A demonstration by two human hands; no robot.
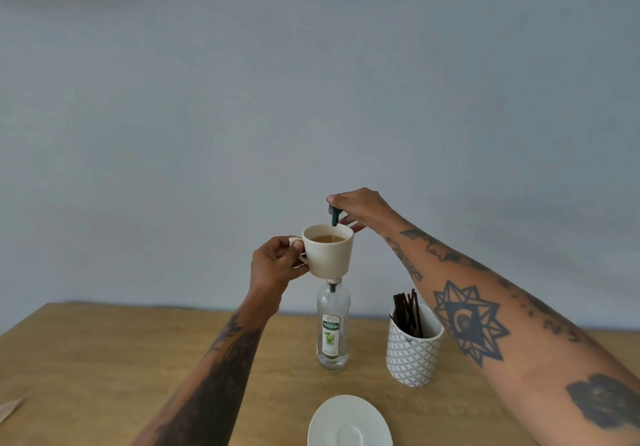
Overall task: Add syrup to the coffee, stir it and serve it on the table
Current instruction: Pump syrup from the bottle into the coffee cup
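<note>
My left hand (277,261) holds a cream coffee cup (330,255) by its handle, raised in the air with light brown coffee inside. The cup hangs right above the neck of a clear glass syrup bottle (332,328) standing on the wooden table (104,359). My right hand (360,208) rests on top of the bottle's dark green pump head (334,216), whose spout points down over the cup's far rim. The pump's stem is hidden behind the cup. A white saucer (349,421) lies at the table's near edge.
A white patterned holder (412,352) with several dark stir sticks (408,312) stands to the right of the bottle. A brown paper scrap (8,409) lies at the left edge. A pale blue wall rises behind the table.
</note>
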